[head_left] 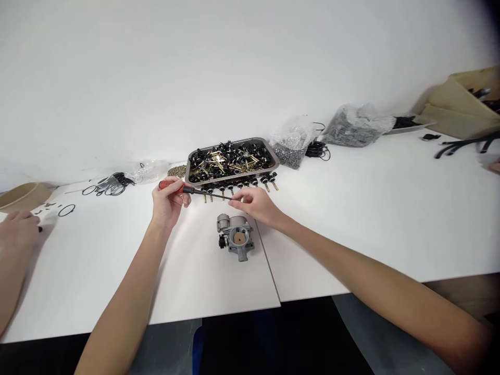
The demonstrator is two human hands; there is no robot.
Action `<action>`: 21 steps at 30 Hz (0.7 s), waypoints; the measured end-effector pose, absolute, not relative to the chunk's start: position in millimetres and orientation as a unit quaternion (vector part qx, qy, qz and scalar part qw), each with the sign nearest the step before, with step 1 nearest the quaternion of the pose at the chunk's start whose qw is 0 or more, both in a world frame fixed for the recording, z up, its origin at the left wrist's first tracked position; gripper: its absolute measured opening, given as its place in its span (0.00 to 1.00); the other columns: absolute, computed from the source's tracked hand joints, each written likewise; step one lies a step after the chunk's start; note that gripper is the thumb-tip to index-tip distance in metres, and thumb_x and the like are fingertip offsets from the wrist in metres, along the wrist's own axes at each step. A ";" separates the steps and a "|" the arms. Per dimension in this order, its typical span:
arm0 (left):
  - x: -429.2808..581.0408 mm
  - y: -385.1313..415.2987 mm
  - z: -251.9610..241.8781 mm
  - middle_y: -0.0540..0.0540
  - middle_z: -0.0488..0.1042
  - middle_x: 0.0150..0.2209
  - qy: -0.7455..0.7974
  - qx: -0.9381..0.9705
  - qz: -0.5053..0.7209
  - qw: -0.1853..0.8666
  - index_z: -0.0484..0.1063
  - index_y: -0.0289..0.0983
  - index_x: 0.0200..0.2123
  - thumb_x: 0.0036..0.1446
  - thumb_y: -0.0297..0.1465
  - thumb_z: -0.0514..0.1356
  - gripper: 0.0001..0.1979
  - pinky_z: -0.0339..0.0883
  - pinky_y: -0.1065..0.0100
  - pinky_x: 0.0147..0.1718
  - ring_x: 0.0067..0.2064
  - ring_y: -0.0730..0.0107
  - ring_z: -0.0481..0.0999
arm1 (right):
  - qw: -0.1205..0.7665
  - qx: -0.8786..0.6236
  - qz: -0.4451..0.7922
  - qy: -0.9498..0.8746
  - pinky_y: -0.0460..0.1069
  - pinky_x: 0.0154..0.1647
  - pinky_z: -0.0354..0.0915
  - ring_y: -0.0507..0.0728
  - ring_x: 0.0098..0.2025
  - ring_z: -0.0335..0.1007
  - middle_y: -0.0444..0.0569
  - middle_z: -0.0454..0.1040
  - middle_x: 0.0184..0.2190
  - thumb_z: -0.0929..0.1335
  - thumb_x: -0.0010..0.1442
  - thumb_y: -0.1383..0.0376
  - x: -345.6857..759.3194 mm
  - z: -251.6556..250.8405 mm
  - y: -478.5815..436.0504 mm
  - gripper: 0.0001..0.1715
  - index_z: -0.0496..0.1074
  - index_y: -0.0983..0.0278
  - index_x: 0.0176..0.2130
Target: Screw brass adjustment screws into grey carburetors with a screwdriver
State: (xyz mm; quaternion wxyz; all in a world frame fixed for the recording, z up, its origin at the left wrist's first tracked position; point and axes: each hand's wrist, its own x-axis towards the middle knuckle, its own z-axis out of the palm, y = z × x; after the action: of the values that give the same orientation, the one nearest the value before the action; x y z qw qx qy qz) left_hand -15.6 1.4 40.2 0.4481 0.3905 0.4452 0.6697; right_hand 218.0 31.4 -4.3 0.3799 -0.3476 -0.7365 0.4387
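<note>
A screwdriver [188,190] with a red handle and a dark shaft lies level in my left hand [165,204], whose fingers close round the handle. Its shaft points right, toward my right hand [258,204]. There my thumb and fingers pinch together at the screwdriver's tip; whether a small part is between them is hidden. Just below the hands, a grey metal carburetor [237,237] rests on the white table [195,276], its round bore facing me. Several black-topped parts with brass-coloured stems [230,190] stand in a row behind the hands.
A metal tray [233,178] heaped with black and brass parts sits against the wall. Plastic bags [292,143] of small parts and black rings [113,183] lie beside it. Beige bins [449,112] stand at the far right and left. Another person's hand [19,229] is at left.
</note>
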 end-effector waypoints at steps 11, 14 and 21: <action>-13.3 -3.5 44.3 0.45 0.77 0.24 0.418 0.471 0.654 0.419 0.64 0.35 0.27 0.44 0.29 0.66 0.11 0.57 0.70 0.12 0.13 0.72 0.65 | 0.382 -0.340 0.331 -0.793 0.47 0.29 0.59 0.48 0.27 0.61 0.45 0.73 0.30 0.72 0.57 0.64 215.9 -17.7 31.7 0.05 0.77 0.64 0.31; -14.4 -5.4 47.0 0.46 0.77 0.24 0.410 0.477 0.671 0.394 0.64 0.35 0.27 0.44 0.28 0.66 0.11 0.57 0.70 0.11 0.13 0.73 0.65 | 0.387 -0.342 0.327 -0.791 0.47 0.29 0.59 0.49 0.26 0.61 0.45 0.73 0.29 0.72 0.57 0.64 216.0 -15.4 30.8 0.06 0.77 0.64 0.30; -15.3 -4.7 45.6 0.47 0.76 0.24 0.411 0.463 0.682 0.389 0.62 0.36 0.27 0.45 0.29 0.65 0.12 0.57 0.70 0.12 0.13 0.72 0.66 | 0.383 -0.338 0.343 -0.788 0.47 0.28 0.59 0.48 0.25 0.60 0.45 0.73 0.29 0.72 0.57 0.65 216.1 -11.6 28.6 0.06 0.77 0.64 0.30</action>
State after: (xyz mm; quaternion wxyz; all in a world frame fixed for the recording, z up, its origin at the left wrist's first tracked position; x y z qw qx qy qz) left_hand -15.3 -4.7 45.6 0.3889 0.4630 0.4107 0.6824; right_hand 216.1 28.6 -11.6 0.3828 -0.3378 -0.7885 0.3429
